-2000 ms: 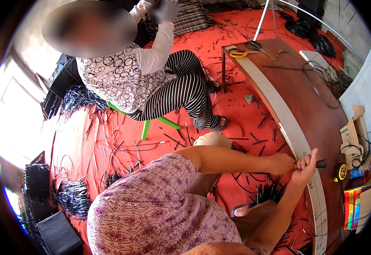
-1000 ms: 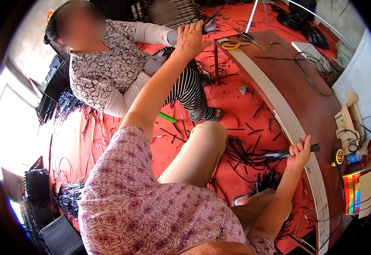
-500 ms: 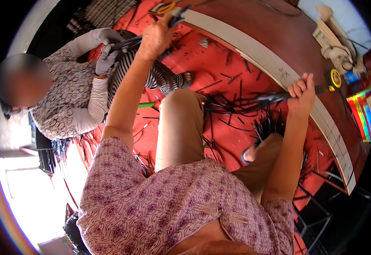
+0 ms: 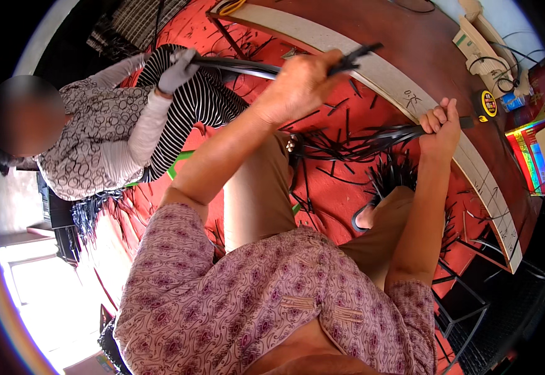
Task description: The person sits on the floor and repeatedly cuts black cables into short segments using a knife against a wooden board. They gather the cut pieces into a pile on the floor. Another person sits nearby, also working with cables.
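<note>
My left hand (image 4: 300,87) is wrapped round a bundle of long black strips (image 4: 241,67), whose short ends jut out past my fist. The bundle stretches leftward to a co-worker's grey-gloved hand (image 4: 180,72), which grips its other end. Over the pale board's edge, my right hand (image 4: 441,132) is closed round a second bundle of black strips (image 4: 385,136). Those strips fan out loosely to the left, toward my knee, and a short end pokes out right of the fist. The bare feet of both bundles' inner strips are hidden by my fingers.
A long pale board (image 4: 403,87) runs along the edge of a reddish-brown table (image 4: 435,53). On the table lie a yellow-black tape measure (image 4: 485,105) and a cardboard piece (image 4: 481,56) with cables. Black scraps litter the red floor (image 4: 328,206). A thin metal frame (image 4: 466,319) stands lower right.
My left hand has moved right and slightly down with its bundle, which now spans taut between it and the co-worker's glove. My right hand has barely moved.
</note>
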`<state>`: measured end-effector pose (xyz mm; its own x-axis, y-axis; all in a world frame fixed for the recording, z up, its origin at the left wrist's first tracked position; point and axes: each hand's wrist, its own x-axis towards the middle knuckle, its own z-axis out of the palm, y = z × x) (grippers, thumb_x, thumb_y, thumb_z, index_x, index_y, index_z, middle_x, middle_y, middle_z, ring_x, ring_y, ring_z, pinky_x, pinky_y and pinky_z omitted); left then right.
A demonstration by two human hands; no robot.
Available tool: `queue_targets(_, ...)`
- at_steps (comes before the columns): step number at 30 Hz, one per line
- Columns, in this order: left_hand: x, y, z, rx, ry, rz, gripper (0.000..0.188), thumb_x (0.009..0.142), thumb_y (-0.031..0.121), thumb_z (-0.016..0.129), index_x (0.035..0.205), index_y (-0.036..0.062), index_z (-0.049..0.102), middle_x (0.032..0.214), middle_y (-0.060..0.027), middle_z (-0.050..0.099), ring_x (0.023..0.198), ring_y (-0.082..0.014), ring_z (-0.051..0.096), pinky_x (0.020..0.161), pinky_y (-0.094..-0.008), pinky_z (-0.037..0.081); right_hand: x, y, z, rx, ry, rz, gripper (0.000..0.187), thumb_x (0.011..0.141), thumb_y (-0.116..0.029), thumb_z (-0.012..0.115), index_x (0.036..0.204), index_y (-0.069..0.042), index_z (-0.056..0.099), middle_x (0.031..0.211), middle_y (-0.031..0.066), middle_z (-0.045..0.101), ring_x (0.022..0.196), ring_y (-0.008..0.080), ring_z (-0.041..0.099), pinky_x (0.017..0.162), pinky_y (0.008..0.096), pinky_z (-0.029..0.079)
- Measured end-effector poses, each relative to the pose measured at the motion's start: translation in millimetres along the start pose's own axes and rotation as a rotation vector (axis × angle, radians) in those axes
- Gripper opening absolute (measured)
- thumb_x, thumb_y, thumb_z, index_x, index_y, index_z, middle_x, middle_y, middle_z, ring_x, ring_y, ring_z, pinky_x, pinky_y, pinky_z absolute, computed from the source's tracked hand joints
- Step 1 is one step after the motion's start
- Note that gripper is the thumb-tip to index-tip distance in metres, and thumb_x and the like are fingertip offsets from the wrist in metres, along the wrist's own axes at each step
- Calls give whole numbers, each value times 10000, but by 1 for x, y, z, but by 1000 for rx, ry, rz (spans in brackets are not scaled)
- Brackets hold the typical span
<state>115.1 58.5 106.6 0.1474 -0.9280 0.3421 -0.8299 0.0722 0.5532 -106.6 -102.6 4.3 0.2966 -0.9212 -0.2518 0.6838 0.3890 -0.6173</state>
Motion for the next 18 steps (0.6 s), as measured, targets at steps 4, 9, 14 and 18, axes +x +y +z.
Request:
queue_targets(4, 0, 27, 35, -113, -72, 110, 171, 886, 174, 599, 916, 8, 569, 623, -205, 535, 598, -375, 555, 557, -433, 432, -3, -5, -10, 24, -15, 7, 256, 970, -302, 498, 818, -106, 559, 568, -59, 342, 444, 59, 253, 421, 234, 219)
queue_targets(9, 26, 25, 98, 209, -265, 265, 241, 806, 213, 634, 933, 30, 544, 688, -199, 611, 698, -383, 620, 627, -468, 476, -7, -24, -19, 81, -3, -37, 273, 972, -310, 492, 805, -106, 561, 563, -58, 340, 440, 61, 250, 418, 237, 212)
queue_targets(14, 37, -24, 140, 325, -333, 325, 285, 747, 256, 656, 897, 39, 549, 708, -166, 633, 697, -383, 625, 673, -474, 487, -17, -41, -29, 96, 40, -64, 276, 968, -312, 504, 797, -104, 566, 555, -59, 329, 441, 63, 249, 419, 238, 210)
queue_targets(18, 35, -30, 151, 387, -293, 244, 238, 731, 275, 655, 844, 71, 605, 679, -165, 628, 700, -373, 631, 653, -467, 498, -21, -46, -31, 105, 53, -55, 267, 962, -310, 517, 805, -101, 571, 556, -60, 328, 439, 63, 242, 414, 238, 205)
